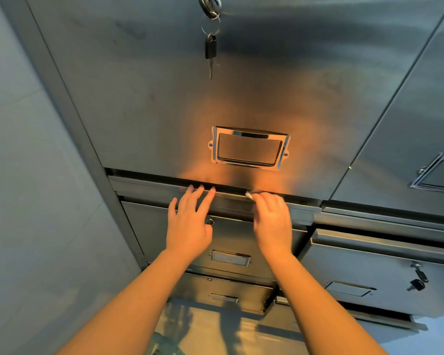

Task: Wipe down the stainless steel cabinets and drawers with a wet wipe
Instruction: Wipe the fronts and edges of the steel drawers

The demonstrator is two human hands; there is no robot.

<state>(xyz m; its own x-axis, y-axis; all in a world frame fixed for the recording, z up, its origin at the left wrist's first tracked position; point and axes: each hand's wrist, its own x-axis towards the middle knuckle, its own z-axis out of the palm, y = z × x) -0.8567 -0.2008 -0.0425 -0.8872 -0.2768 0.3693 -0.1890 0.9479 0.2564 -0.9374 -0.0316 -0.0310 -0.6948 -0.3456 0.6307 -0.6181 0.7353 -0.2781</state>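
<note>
Two hands at the lip under the big cabinet door, wipe pinched in the right.

We have our right hand [272, 221] curled, fingertips pinching a small white wet wipe [249, 195] against the recessed handle strip [149, 187] that runs below the cabinet door [164, 98]; our left hand [189, 224] lies flat, fingers straight and spread, tips resting on the same strip and holding nothing. To do this pass well, we judge we should keep the wipe pushed into the groove and draw it along the full strip in one direction, steadying with the left hand. The label holder [249, 147] and the hanging keys [210, 47] above will likely need slower work around their edges. Drawers [236, 242] below look not yet reached.
</note>
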